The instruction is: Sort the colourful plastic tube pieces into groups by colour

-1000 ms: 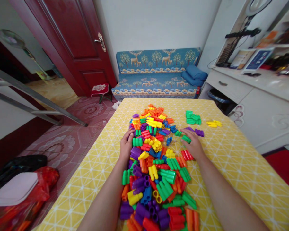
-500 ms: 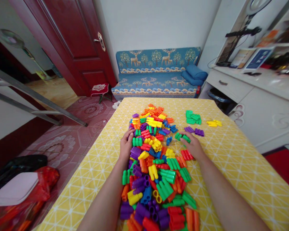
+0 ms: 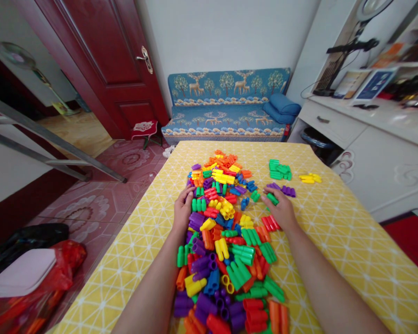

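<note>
Many coloured plastic building blocks (image 3: pixel 221 248), shaped like joined tubes, lie in a long heap down the table. My left hand (image 3: pixel 183 206) rests at the heap's left edge, fingers loosely stretched beside purple and green blocks, holding nothing visible. At the right of the heap, my right hand (image 3: pixel 280 208) has its thumb and fingers around a green block (image 3: pixel 272 198), partly covered by the hand. Another green block (image 3: pixel 255 196) lies just left of those fingertips. Close beyond the hand are purple blocks (image 3: pixel 287 191).
Separate groups of green blocks (image 3: pixel 279 170) and yellow blocks (image 3: pixel 310 178) sit at the table's far right. A yellow patterned cloth (image 3: pixel 337 241) covers the table. Behind stand a blue sofa (image 3: pixel 226 111) and, to the right, a white cabinet (image 3: pixel 379 157).
My right hand has shifted slightly right with one green block, which is now apart from the other green block at its left. My left hand stays nearly still.
</note>
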`<control>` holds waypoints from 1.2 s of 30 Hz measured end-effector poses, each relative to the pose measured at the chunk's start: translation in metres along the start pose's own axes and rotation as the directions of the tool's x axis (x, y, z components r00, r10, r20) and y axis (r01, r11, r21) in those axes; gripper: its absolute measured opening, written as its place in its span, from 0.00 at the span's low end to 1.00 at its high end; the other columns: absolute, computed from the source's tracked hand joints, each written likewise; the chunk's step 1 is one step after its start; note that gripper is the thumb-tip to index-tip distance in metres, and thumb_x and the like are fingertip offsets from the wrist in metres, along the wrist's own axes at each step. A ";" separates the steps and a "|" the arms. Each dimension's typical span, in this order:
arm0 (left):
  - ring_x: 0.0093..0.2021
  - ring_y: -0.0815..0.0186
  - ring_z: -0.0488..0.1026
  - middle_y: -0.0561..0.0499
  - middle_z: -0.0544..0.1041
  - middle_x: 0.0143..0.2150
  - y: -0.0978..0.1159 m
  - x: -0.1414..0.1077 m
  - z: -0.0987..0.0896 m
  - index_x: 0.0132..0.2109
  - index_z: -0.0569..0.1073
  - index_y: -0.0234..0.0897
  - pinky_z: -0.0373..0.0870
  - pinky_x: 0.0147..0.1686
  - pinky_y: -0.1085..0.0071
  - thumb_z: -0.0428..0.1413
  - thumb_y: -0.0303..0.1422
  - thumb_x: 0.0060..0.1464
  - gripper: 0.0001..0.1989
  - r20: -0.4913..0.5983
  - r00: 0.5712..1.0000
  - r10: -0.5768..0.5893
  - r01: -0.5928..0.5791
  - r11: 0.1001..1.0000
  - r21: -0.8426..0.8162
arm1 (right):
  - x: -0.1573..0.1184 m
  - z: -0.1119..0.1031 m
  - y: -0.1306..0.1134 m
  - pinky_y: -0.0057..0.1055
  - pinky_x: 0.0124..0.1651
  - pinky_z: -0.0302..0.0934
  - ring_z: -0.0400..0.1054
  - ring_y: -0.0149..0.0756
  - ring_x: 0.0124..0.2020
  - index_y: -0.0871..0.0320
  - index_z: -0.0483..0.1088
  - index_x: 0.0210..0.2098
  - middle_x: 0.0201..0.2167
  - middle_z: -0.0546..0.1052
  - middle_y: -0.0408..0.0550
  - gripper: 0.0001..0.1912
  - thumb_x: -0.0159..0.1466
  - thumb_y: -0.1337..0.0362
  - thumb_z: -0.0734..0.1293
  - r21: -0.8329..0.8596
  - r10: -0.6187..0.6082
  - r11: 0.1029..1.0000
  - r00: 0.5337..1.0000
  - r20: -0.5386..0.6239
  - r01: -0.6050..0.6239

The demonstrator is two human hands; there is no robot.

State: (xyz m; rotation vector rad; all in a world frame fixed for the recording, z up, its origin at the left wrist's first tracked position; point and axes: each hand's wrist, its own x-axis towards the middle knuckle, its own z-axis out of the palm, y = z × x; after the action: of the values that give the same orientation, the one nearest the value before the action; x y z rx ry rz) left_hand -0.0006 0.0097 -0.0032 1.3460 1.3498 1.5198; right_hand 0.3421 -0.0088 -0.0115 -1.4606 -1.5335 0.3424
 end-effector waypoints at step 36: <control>0.60 0.55 0.69 0.44 0.75 0.58 0.003 -0.001 0.000 0.47 0.79 0.36 0.60 0.64 0.56 0.54 0.41 0.58 0.17 -0.007 1.000 0.018 -0.018 0.999 0.032 | 0.000 0.003 0.011 0.45 0.52 0.65 0.72 0.44 0.48 0.53 0.71 0.52 0.47 0.78 0.50 0.21 0.62 0.55 0.65 -0.014 -0.026 1.000 0.993 0.118 0.028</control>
State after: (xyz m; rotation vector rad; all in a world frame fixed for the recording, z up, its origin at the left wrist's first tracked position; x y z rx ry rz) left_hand 0.0003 0.0087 -0.0008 1.3769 1.3749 1.5220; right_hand 0.3463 -0.0048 -0.0213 -1.4524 -1.6523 0.4076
